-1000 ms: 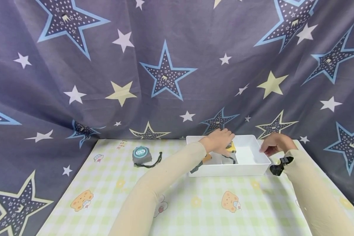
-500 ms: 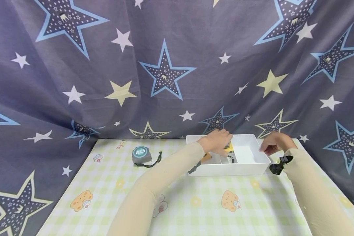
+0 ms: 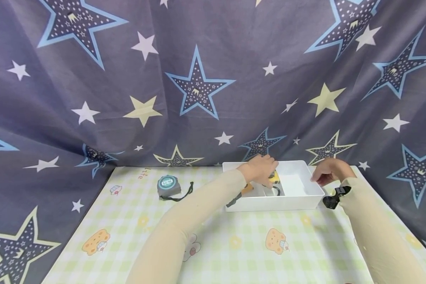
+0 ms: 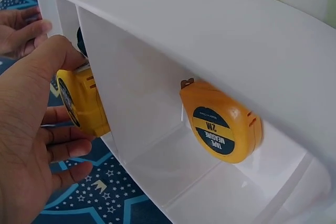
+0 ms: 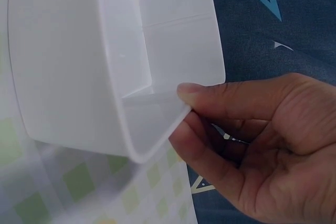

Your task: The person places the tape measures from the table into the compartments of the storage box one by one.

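My left hand (image 3: 266,174) reaches into a white divided tray (image 3: 305,199) at the table's back right. It grips a yellow tape measure (image 4: 84,103) beside the tray's inner divider (image 4: 136,77). A second yellow tape measure (image 4: 223,129), marked 2M, lies in the left compartment, also seen as the orange shape (image 3: 249,190). My right hand (image 5: 181,111) pinches the tray's right rim near a corner, thumb on top and fingers beneath. The right compartment (image 5: 173,51) shows only bare white plastic.
A grey tape measure (image 3: 166,185) with a black wrist strap (image 3: 184,193) lies on the checked tablecloth at the back left. A star-patterned blue curtain (image 3: 198,86) hangs close behind the table. The table's near edge lies under my forearms.
My left hand with the yellow tape measure has edged slightly left inside the tray. The right hand keeps its hold on the rim.
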Demonstrator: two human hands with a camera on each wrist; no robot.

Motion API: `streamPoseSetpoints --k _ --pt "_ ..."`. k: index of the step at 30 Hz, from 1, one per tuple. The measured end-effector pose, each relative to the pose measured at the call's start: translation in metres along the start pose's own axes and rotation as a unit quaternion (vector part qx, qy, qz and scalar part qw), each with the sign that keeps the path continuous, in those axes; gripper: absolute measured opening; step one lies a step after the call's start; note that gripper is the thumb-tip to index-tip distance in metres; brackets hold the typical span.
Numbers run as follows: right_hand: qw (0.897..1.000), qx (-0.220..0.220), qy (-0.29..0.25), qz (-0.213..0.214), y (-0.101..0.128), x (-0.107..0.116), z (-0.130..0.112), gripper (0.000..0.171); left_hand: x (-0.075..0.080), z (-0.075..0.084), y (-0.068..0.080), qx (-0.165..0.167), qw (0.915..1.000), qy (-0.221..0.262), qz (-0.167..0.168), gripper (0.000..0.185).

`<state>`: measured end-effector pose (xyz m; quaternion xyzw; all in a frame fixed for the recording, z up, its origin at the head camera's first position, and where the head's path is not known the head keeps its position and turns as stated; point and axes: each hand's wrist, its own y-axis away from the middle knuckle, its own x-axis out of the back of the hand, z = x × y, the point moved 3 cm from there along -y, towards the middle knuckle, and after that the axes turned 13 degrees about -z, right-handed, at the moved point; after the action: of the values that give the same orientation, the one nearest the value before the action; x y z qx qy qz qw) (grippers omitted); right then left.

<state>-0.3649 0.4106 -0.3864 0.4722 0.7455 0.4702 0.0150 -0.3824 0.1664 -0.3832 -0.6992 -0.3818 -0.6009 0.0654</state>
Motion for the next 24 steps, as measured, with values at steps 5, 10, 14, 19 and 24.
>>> streamPoseSetpoints --k 5,10,14,19,24 --pt "1.0 -0.006 0.002 0.003 0.001 0.0 -0.001 0.017 0.001 0.001 0.0 0.002 0.9999 -0.005 -0.013 0.084" --pt "1.0 -0.006 0.001 0.0 0.001 -0.001 -0.002 0.016 0.0 0.0 -0.002 -0.002 0.9999 -0.005 -0.01 0.083" --pt "1.0 -0.004 0.0 -0.001 0.0 0.0 -0.001 0.015 -0.002 -0.001 -0.003 -0.002 0.9999 -0.014 0.0 0.079" --pt "1.0 -0.003 -0.001 -0.002 0.0 0.0 0.0 0.016 -0.005 -0.001 -0.006 0.002 0.9996 -0.029 0.002 0.078" --pt "1.0 -0.004 -0.003 -0.006 0.001 -0.001 -0.001 0.014 -0.009 -0.001 -0.008 0.009 0.9993 -0.035 -0.006 0.081"
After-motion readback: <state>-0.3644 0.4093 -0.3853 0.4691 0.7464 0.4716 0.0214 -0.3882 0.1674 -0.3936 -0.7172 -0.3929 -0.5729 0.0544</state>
